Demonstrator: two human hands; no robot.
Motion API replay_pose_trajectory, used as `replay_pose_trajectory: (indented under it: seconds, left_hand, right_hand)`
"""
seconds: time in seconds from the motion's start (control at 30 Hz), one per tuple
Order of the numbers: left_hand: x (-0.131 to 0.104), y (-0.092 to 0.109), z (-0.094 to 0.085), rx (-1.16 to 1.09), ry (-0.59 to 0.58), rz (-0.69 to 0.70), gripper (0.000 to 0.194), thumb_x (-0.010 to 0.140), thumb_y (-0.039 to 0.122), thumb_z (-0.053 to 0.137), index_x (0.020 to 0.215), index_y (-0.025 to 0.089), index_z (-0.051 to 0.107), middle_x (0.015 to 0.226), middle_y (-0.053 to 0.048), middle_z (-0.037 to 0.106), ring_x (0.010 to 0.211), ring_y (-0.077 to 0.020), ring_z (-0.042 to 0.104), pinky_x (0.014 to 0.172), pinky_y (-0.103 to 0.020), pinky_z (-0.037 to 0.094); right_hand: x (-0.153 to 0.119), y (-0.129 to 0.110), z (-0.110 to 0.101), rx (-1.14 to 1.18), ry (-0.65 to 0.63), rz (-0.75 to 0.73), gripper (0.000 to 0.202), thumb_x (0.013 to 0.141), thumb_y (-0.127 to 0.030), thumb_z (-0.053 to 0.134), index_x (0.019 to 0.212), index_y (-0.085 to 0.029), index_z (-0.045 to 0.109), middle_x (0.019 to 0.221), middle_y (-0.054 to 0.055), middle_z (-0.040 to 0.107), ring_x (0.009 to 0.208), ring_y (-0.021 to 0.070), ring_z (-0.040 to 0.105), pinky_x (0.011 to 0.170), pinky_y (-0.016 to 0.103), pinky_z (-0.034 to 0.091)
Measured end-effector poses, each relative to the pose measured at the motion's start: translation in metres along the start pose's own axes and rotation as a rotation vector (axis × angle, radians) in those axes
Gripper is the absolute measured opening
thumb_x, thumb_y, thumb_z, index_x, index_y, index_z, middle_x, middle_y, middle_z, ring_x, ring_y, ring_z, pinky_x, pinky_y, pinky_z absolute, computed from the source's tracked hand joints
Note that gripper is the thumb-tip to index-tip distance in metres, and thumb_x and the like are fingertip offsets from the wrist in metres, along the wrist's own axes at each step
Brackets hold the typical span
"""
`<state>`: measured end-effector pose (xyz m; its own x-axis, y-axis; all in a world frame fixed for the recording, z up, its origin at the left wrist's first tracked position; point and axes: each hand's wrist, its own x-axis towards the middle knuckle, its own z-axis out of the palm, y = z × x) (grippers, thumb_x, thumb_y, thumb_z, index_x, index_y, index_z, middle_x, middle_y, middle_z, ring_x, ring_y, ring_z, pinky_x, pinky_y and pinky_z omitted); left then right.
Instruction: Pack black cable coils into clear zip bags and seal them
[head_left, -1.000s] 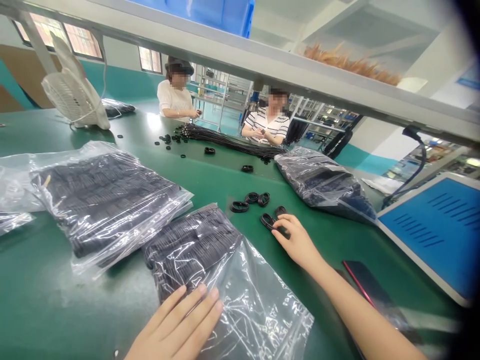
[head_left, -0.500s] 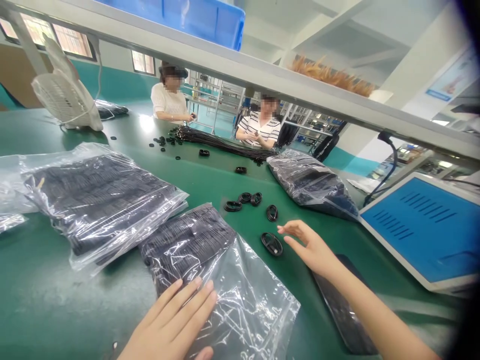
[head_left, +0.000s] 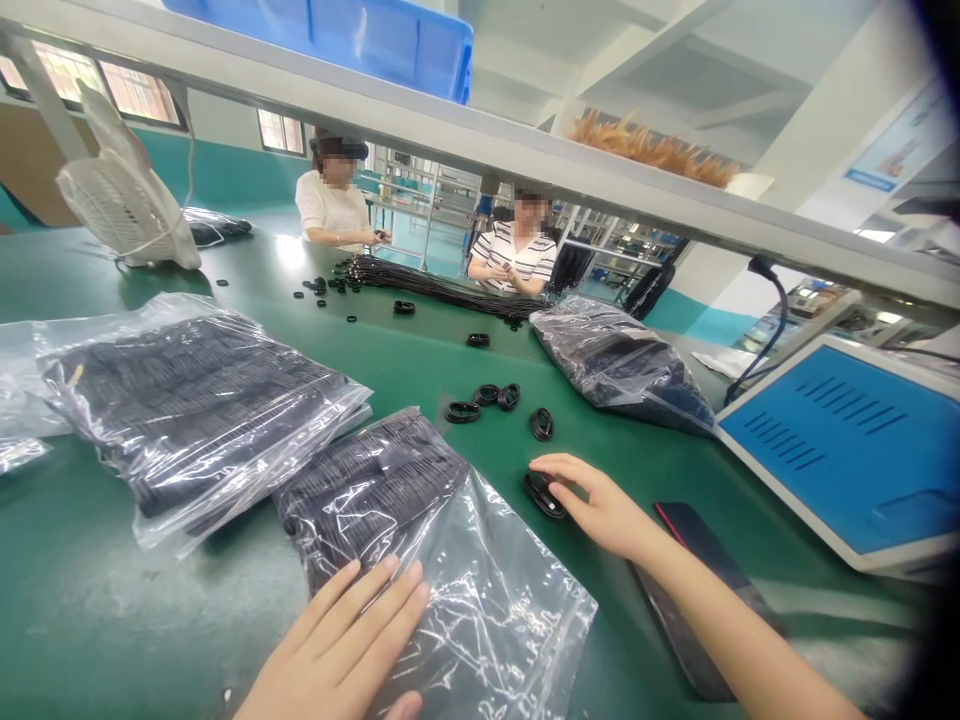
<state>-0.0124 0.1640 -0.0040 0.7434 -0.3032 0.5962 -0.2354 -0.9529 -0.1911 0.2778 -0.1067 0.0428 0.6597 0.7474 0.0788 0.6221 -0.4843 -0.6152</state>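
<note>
My left hand (head_left: 341, 640) lies flat with fingers stretched over a clear plastic bag (head_left: 517, 590) packed with rows of black coiled cables (head_left: 375, 480). My right hand (head_left: 600, 500) is at a single black coiled cable (head_left: 541, 498) on the green table; its fingertips are over the coil's top edge and its thumb is on the near side, gripping it. A pale connector end shows by the thumb. Just beyond lie several more loose coils (head_left: 542, 424), apart from the hand.
Another filled bag (head_left: 195, 400) lies left, and one (head_left: 622, 365) lies back right. A blue-topped panel (head_left: 862, 440) stands right; a dark phone-like slab (head_left: 701, 600) is under my right forearm. A fan (head_left: 127, 195), cable bundle (head_left: 442, 288) and two people are across the table, below an overhead shelf (head_left: 525, 165).
My right hand has moved left and slightly down onto the nearest coiled cable, its fingers closing around the edge. My left hand stays on the bag. The view has shifted slightly.
</note>
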Motion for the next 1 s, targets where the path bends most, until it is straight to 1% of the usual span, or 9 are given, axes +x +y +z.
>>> replay_pose_trajectory:
  seconds: [0.13,0.3,0.4,0.53,0.6,0.7,0.77,0.87,1.0]
  left_hand:
    - [-0.003,0.000,0.001,0.021,-0.003,0.008,0.061,0.097,0.052,0.058,0.151,0.023,0.052,0.154,0.004,0.054,0.136,-0.0170,0.058,0.125,-0.029,0.036]
    - [-0.004,0.000,0.003,-0.036,-0.004,-0.010,0.061,0.096,0.051,0.060,0.150,0.023,0.053,0.151,0.003,0.058,0.137,-0.0166,0.057,0.126,-0.028,0.036]
    - [-0.004,0.000,0.004,-0.040,-0.006,-0.010,0.060,0.096,0.050,0.060,0.150,0.024,0.054,0.150,0.003,0.059,0.137,-0.0164,0.058,0.127,-0.028,0.034]
    - [-0.002,-0.001,0.006,-0.022,0.027,0.003,0.056,0.096,0.048,0.060,0.146,0.023,0.058,0.150,0.004,0.058,0.138,-0.0171,0.056,0.130,-0.031,0.029]
    - [-0.003,0.000,0.006,-0.011,0.028,0.007,0.054,0.096,0.048,0.060,0.144,0.023,0.059,0.152,0.004,0.057,0.141,-0.0181,0.053,0.133,-0.034,0.021]
    - [-0.005,0.000,0.007,-0.010,0.016,0.013,0.056,0.096,0.049,0.060,0.144,0.022,0.059,0.155,0.003,0.054,0.144,-0.0196,0.050,0.135,-0.040,0.011]
    - [-0.006,0.001,0.008,-0.022,0.018,0.011,0.056,0.095,0.049,0.061,0.144,0.021,0.059,0.155,0.002,0.054,0.144,-0.0200,0.049,0.135,-0.042,0.009]
    - [-0.005,0.000,0.007,-0.042,0.031,0.002,0.053,0.095,0.047,0.061,0.142,0.021,0.061,0.152,0.001,0.057,0.144,-0.0202,0.049,0.135,-0.040,0.011]
    - [-0.001,-0.002,0.004,-0.054,0.048,0.017,0.050,0.095,0.047,0.062,0.137,0.021,0.065,0.148,0.002,0.061,0.145,-0.0194,0.049,0.135,-0.037,0.015]
  right_hand:
    - [-0.006,-0.010,-0.014,-0.041,-0.038,0.060,0.040,0.099,-0.036,0.051,0.135,-0.032,0.066,0.135,0.008,0.057,0.112,0.0201,0.065,0.099,0.039,0.059]
    - [-0.015,-0.008,-0.038,0.001,-0.092,0.196,0.042,0.092,-0.040,0.062,0.132,-0.028,0.069,0.130,0.009,0.056,0.105,0.0194,0.069,0.098,0.035,0.060]
    - [-0.021,-0.005,-0.051,0.029,-0.132,0.242,0.041,0.086,-0.036,0.065,0.126,-0.025,0.068,0.134,0.011,0.059,0.096,0.0191,0.072,0.085,0.032,0.063]
    - [-0.030,-0.006,-0.058,-0.110,-0.257,0.314,0.048,0.087,-0.030,0.061,0.134,-0.028,0.061,0.091,0.004,0.073,0.072,0.0170,0.069,0.065,0.027,0.058]
    - [-0.032,-0.006,-0.058,-0.231,-0.265,0.307,0.055,0.087,-0.029,0.060,0.141,-0.033,0.058,0.093,0.003,0.074,0.075,0.0192,0.070,0.067,0.029,0.058]
    - [-0.032,-0.006,-0.054,-0.366,-0.223,0.158,0.055,0.086,-0.022,0.056,0.137,-0.039,0.065,0.129,0.002,0.069,0.102,0.0252,0.073,0.086,0.037,0.060]
    - [-0.028,-0.007,-0.051,-0.417,-0.212,0.048,0.052,0.087,-0.018,0.050,0.132,-0.037,0.069,0.141,0.000,0.063,0.119,0.0279,0.068,0.100,0.042,0.057]
    - [-0.017,-0.012,-0.045,-0.460,-0.240,0.000,0.052,0.092,-0.019,0.045,0.136,-0.037,0.065,0.145,0.000,0.060,0.121,0.0277,0.067,0.100,0.044,0.056]
    - [0.001,-0.021,-0.031,-0.411,-0.227,-0.042,0.044,0.096,-0.027,0.053,0.137,-0.036,0.064,0.143,0.001,0.061,0.125,0.0277,0.063,0.106,0.045,0.052]
